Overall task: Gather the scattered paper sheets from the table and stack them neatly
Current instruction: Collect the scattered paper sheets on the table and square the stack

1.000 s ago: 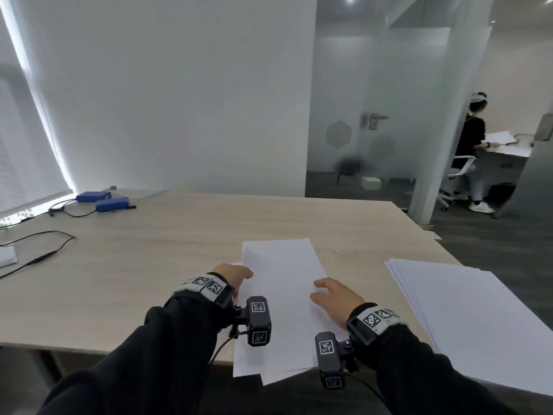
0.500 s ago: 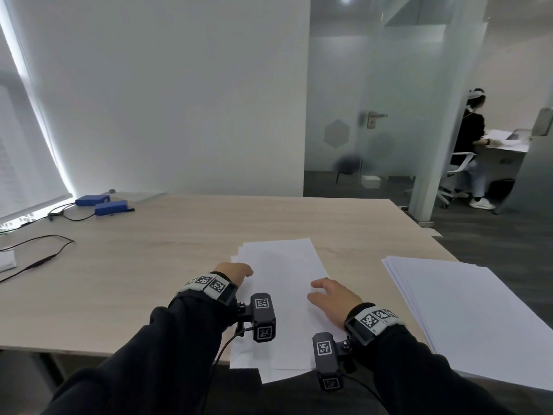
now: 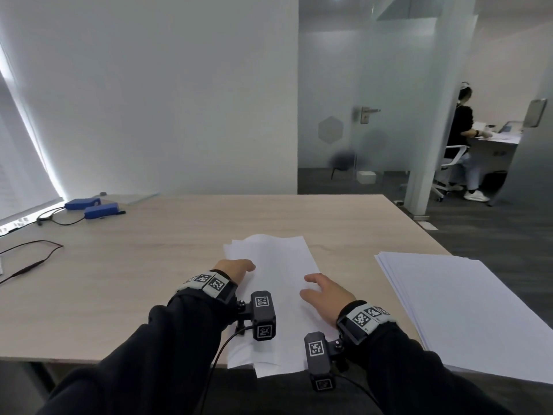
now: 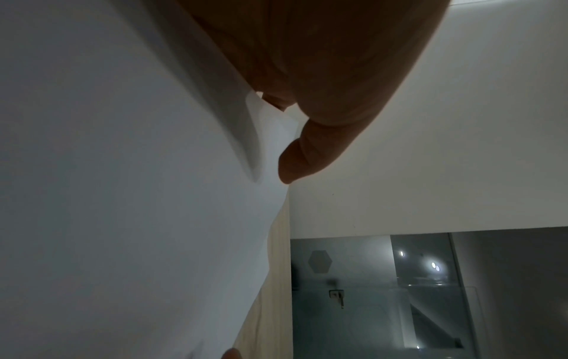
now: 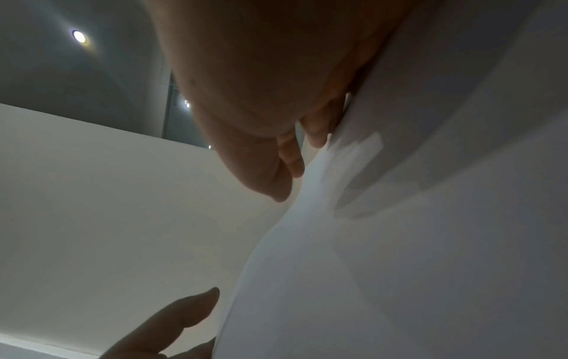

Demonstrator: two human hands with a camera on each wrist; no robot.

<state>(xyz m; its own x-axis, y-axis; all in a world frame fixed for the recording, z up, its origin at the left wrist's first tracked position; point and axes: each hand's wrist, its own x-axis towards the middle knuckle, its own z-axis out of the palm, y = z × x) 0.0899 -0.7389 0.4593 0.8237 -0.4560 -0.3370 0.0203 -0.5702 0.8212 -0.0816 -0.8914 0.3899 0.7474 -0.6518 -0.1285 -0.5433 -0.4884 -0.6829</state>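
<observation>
A small loose pile of white sheets [image 3: 278,298] lies in front of me on the wooden table [image 3: 119,280], its near end hanging over the table's edge and its far corners out of line. My left hand [image 3: 236,269] rests against the pile's left edge, thumb [image 4: 302,155] touching the paper [image 4: 123,206]. My right hand [image 3: 324,292] lies on the pile's right side with fingers spread, fingertips [image 5: 292,160] on the sheet [image 5: 399,243], which bulges slightly. To the right lies a larger, tidier stack [image 3: 466,310].
Two blue boxes [image 3: 95,208] with black cables [image 3: 33,262] sit at the table's far left. The big stack overhangs the table's right corner. Behind a glass partition [image 3: 374,115] a person [image 3: 463,124] sits at another desk.
Both hands stay on the pile's sides with hardly any shift. The far left corners of the sheets show a little more offset than before.
</observation>
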